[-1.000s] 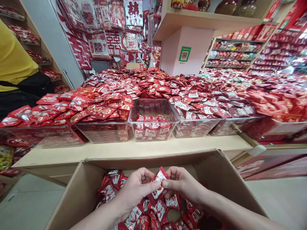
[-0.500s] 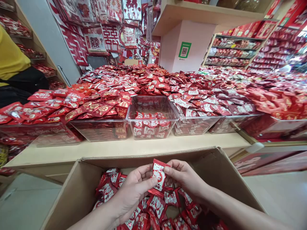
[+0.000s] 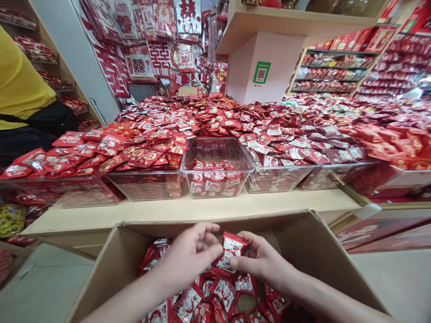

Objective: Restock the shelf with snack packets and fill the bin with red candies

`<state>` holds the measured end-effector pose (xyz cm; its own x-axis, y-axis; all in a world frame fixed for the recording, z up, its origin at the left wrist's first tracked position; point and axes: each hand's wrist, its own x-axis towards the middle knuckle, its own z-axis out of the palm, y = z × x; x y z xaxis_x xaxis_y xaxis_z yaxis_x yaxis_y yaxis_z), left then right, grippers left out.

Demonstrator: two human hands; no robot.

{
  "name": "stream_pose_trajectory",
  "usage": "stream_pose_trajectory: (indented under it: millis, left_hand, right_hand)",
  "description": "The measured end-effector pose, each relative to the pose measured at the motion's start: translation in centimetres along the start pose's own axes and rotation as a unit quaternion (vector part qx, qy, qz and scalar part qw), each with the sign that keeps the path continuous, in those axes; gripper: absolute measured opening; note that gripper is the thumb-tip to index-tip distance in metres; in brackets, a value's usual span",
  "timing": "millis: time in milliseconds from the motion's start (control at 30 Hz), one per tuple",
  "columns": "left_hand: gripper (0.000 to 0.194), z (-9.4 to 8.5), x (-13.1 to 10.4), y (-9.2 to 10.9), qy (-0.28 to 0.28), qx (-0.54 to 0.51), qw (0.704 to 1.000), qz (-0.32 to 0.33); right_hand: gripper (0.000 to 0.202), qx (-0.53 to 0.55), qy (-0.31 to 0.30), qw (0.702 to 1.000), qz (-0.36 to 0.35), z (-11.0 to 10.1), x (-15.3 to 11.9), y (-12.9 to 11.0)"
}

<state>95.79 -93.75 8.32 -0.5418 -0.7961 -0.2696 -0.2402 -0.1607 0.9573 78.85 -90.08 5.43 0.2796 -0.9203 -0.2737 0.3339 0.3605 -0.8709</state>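
Observation:
Above the cardboard box [image 3: 116, 251], my right hand [image 3: 266, 262] pinches a small red and white candy packet [image 3: 230, 251], thumb on its printed front. Just left of the packet is my left hand [image 3: 193, 249], slightly blurred, with thumb and fingers apart and nothing held. Its thumb tip comes close to the packet's left edge; whether they touch I cannot tell. Beneath both hands, many similar packets [image 3: 224, 291] lie loose in the box, partly hidden by my forearms.
Beyond the box, a clear plastic bin [image 3: 217, 181] with neatly stacked packets stands on a pale counter [image 3: 202, 208]. Heaped bins [image 3: 144, 184] flank it on both sides. A pillar [image 3: 242, 76] with a shelf rises behind. At left stands a person in a yellow top [image 3: 23, 80].
My left hand has let go of the packet and moved slightly left. The right hand now holds it alone, with its thumb on the front. The whole view has shifted slightly.

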Motion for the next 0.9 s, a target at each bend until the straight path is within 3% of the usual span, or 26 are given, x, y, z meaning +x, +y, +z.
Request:
stream_pose_trajectory:
  millis: [67,100,167,200,267,333,433,533,700,900]
  left_hand:
    - [0.024,-1.7,0.1,3.0,0.044,0.161,0.984,0.070]
    - [0.021,-2.8,0.4,4.9,0.085,0.255,0.955,0.125]
    - [0.020,-5.2,1.8,8.8,0.180,0.412,0.863,0.229]
    - [0.022,-6.4,3.0,10.7,0.194,0.479,0.819,0.250]
    - [0.025,-8.5,6.0,13.5,0.144,0.600,0.753,0.228]
    - [0.028,-10.0,9.4,15.0,0.021,0.687,0.713,0.141]
    - [0.029,-10.3,13.7,15.4,-0.077,0.716,0.690,0.070]
    - [0.030,-9.2,16.1,14.9,-0.133,0.734,0.665,0.020]
    - [0.041,-7.8,17.1,14.1,-0.184,0.748,0.635,-0.063]
    - [0.051,-8.5,17.7,13.7,-0.200,0.730,0.642,-0.119]
  right_hand:
    - [0.036,-0.005,-0.002,1.000,-0.005,0.0,-0.1,-0.5]
    - [0.035,-0.009,-0.001,1.000,-0.009,0.0,-0.1,-0.8]
    - [0.034,-0.015,0.003,1.000,-0.015,0.1,-0.1,-1.1]
    - [0.034,-0.017,0.004,1.000,-0.016,0.1,-0.1,-1.1]
    - [0.035,-0.019,0.003,1.000,-0.010,0.1,-0.1,-1.0]
    - [0.037,-0.013,0.002,1.000,0.000,0.1,-0.1,-0.7]
    - [0.037,-0.003,0.015,1.000,0.009,-0.1,0.1,-0.4]
    - [0.037,-0.004,0.035,0.999,0.004,-0.5,0.2,-0.5]
    - [0.036,-0.005,0.052,0.999,0.008,-0.8,0.3,-1.1]
    - [0.038,0.002,0.051,0.998,0.025,-0.7,0.2,-1.5]
